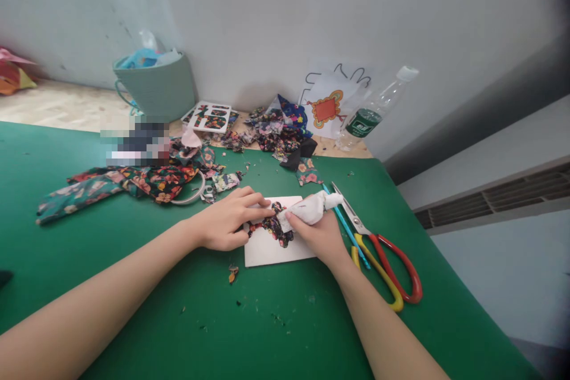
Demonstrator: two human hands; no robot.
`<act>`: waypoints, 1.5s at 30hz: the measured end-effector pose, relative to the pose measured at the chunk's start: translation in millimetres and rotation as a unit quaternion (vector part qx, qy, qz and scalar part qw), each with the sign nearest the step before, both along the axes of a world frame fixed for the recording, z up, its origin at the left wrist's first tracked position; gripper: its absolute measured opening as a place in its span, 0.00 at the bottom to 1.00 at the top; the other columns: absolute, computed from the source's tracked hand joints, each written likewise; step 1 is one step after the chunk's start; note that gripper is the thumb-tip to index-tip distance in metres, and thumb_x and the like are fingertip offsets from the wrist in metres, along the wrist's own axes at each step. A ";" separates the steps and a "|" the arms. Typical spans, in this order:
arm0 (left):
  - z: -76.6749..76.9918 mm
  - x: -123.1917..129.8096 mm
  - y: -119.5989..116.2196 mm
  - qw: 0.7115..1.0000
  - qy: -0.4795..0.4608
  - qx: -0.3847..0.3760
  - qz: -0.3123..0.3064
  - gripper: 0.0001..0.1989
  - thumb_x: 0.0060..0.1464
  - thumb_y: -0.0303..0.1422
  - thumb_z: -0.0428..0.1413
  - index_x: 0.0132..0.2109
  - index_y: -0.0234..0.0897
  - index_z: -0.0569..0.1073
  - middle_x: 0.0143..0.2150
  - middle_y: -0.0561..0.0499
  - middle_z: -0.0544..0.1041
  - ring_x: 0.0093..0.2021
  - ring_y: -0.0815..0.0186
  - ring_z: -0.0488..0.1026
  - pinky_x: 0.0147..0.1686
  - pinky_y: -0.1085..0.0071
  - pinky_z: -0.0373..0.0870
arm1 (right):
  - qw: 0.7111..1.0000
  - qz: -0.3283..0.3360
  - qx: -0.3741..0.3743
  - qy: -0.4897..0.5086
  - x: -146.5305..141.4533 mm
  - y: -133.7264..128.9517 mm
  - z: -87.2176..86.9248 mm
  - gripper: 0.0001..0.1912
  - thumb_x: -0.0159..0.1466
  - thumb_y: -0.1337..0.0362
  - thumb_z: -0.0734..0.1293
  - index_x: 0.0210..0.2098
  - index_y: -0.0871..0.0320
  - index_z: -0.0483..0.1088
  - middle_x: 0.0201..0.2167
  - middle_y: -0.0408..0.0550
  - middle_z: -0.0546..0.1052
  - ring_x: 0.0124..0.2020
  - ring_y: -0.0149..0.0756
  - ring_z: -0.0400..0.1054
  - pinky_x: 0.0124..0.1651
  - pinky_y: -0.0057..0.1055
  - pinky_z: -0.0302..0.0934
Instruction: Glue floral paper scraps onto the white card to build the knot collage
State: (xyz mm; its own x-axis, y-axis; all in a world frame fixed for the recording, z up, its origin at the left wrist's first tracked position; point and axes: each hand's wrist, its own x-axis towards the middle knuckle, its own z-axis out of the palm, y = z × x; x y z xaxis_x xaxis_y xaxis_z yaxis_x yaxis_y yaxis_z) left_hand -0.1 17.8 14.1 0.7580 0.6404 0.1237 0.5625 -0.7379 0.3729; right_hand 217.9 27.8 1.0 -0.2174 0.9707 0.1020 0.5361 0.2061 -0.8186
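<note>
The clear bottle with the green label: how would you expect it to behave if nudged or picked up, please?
The clear bottle shows no obvious liquid inside, so it is probably light for its size. Being tall and narrow, it would likely tip easily, and its rounded body might then roll.

Soft, diffuse light, shadowed wall (503,83) rightward, slight blur, wide-angle stretch, pixelated patch (139,142).

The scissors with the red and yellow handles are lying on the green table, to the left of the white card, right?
Not quite: the scissors are to the right of the white card, as the head view shows. They do have red and yellow handles and lie on the green table.
</note>
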 end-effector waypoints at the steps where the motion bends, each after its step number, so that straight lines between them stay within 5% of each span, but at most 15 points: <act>1: 0.1 0.2 -0.3 1.000 0.001 0.002 0.000 0.32 0.39 0.27 0.47 0.56 0.37 0.60 0.51 0.44 0.63 0.46 0.55 0.58 0.48 0.57 0.57 | 1.000 0.001 0.000 -0.003 -0.1 -0.1 0.2 0.11 0.53 0.58 0.65 0.22 0.59 0.65 0.21 0.46 0.72 0.24 0.35 0.66 0.27 0.29 0.58; 45: 0.5 4.0 -4.1 1.000 -0.011 -0.004 0.006 0.32 0.40 0.25 0.46 0.56 0.36 0.60 0.51 0.43 0.62 0.46 0.54 0.57 0.48 0.57 0.57 | 1.000 0.007 0.010 0.007 -3.1 -2.7 3.6 0.10 0.52 0.58 0.65 0.22 0.58 0.66 0.21 0.45 0.73 0.25 0.36 0.67 0.28 0.29 0.60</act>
